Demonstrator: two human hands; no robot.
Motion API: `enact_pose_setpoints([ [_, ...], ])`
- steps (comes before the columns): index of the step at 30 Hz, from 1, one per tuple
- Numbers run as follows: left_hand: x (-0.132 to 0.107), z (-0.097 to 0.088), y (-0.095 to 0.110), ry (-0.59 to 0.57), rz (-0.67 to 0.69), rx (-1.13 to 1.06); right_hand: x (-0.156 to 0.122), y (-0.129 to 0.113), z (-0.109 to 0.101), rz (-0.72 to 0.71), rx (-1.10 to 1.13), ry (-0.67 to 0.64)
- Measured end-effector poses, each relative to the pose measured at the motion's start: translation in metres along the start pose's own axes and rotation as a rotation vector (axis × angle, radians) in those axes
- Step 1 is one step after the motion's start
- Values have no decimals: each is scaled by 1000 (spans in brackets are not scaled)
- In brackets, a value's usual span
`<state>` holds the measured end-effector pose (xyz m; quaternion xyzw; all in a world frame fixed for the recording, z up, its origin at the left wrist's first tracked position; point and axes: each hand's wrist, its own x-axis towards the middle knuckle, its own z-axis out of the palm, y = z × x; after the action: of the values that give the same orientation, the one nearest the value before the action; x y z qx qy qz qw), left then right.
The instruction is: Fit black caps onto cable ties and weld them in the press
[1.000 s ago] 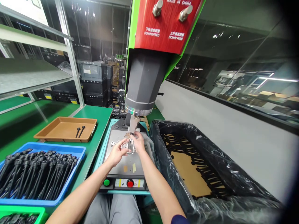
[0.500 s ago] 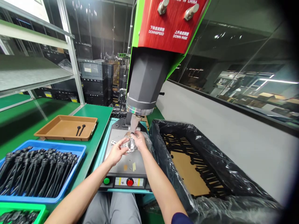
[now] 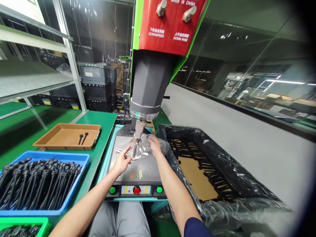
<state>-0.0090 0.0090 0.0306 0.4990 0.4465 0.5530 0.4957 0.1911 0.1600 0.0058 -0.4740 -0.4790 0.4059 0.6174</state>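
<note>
Both bare hands are over the press's grey metal plate (image 3: 145,171), a sheet of clear plastic film (image 3: 147,150) spread between them. The left hand (image 3: 122,161) is at the film's near left edge, forefinger and thumb spread apart; from where I stand I cannot tell whether the other fingers pinch anything. The right hand (image 3: 155,146) reaches onto the film's right side with its fingers stretched forward, and whether it grips the plastic or only rests there I cannot tell either. Just ahead of the left fingertips, between the hands, is a small black part (image 3: 137,141), right at the tip of the press's tapered metal horn (image 3: 140,127). Nearer me than the hands, on the front strip, a red button (image 3: 136,190) sits between two green buttons (image 3: 112,190).

Left of the left hand, a blue tray (image 3: 88,161) is heaped with black long-stemmed pieces (image 3: 41,184); beyond it, a brown tray (image 3: 61,134) holds two more. Nearest the left forearm's side is a green bin (image 3: 45,227). Right of the right hand, a plastic-lined crate (image 3: 237,168) contains rows of black pieces around brown cardboard (image 3: 199,177).
</note>
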Motion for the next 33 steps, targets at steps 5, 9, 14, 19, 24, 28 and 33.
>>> enact_pose_setpoints([
  [5, -2, 4, -1, -3, 16, 69, 0, 12, -14, 45, 33, 70],
  [9, -3, 4, -4, -27, 4, 94, -28, 31, -21, 115, 104, 79],
  [14, -4, 1, -9, -69, -11, 148, -55, 45, -28, 154, 178, 85],
  [19, -7, 2, -11, -72, -3, 119, -67, 46, -33, 170, 163, 84],
  [24, -10, 4, -10, -77, -18, 117, -84, 50, -38, 200, 126, 67],
  [28, -12, 3, -9, -75, -41, 114, -95, 55, -45, 217, 91, 57],
  [33, -15, 3, -10, -79, -47, 109, -106, 59, -53, 199, 26, 45],
])
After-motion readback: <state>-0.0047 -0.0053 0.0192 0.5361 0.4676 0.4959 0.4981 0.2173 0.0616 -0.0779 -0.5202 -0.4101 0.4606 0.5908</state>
